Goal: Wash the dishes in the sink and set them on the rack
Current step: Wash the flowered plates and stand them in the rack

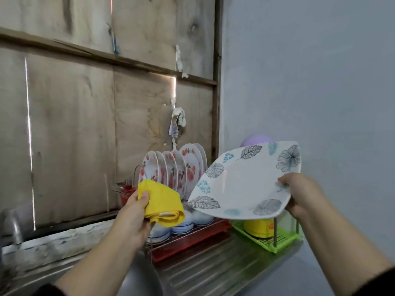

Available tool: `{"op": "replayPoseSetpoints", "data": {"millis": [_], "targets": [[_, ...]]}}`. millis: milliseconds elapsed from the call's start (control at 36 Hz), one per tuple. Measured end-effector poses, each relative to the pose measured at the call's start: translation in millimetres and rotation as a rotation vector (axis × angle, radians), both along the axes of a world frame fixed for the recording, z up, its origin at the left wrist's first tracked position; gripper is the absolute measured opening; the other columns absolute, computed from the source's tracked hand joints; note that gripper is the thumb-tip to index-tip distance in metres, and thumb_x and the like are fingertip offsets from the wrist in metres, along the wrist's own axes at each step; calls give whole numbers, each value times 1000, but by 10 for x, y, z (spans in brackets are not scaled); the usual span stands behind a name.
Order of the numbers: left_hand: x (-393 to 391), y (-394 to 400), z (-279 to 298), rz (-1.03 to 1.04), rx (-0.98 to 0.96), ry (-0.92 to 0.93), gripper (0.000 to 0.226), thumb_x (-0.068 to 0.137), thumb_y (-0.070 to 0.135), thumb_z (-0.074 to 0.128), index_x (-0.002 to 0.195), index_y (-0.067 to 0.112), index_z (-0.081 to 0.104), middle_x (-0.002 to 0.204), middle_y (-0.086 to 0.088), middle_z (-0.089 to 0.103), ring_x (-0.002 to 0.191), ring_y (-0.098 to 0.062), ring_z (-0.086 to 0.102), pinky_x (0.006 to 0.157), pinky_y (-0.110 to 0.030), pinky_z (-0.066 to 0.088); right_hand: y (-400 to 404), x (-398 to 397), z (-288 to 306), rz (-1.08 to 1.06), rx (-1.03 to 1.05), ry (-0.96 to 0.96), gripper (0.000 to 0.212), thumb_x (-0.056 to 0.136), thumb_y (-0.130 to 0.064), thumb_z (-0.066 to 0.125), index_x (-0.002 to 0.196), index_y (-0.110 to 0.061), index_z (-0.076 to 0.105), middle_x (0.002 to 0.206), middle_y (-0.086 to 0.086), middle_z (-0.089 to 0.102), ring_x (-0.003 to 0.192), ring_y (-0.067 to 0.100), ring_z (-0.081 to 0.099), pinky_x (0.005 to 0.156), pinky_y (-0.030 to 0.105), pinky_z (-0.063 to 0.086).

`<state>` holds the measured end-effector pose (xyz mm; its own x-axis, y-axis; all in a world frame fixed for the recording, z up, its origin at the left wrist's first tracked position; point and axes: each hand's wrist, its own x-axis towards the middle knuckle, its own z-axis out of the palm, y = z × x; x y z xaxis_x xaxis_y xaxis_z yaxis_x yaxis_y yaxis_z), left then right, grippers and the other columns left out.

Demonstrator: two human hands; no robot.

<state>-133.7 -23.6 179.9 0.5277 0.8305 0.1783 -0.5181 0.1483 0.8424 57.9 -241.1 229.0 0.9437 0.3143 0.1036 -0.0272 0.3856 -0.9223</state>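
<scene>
A person stands at a kitchen sink, seen from a camera on their head looking down along both forearms. The right hand [299, 195] pinches the near right edge of a large white plate [245, 182] printed with grey and blue leaves, thumb on the upper face and fingers curled underneath; the plate is held in the air, tilted with its far corner raised, above and just right of the dish rack [188, 242]. The left hand [132, 212] is clamped around a folded yellow cloth [162, 204], held just left of the plate and apart from it. The red rack sits on the steel draining board [213, 272] against a plywood wall [85, 124]; its upper slots hold a row of upright flowered plates [171, 169], and stacked bowls [181, 227] sit upside down in its lower tray. To the right is a green tray [284, 240] with a yellow cup [258, 228] on it, and a purple bowl [256, 139] shows behind the plate. A tap [12, 227] is at the far left. The plate looks clean, so the step in hand seems to be wiping or racking it. To do it well, the grip should probably be firmer, since a one-edge pinch on a wet plate can slip; the cloth hand could steady the opposite edge. The plate should then be turned upright and lowered into a free slot, which may be at the right end of the row, without knocking the standing plates
</scene>
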Motion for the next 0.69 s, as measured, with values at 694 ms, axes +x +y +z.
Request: {"op": "replayPoseSetpoints", "data": {"millis": [694], "targets": [[1870, 523, 923, 76, 274, 89, 37, 103, 18, 34, 139, 14, 42, 116, -12, 60, 81, -20, 60, 63, -30, 46, 1555, 1726, 573, 37, -231, -722, 40, 85, 9, 35, 103, -17, 59, 86, -1, 56, 76, 17, 51, 43, 6, 34]]}}
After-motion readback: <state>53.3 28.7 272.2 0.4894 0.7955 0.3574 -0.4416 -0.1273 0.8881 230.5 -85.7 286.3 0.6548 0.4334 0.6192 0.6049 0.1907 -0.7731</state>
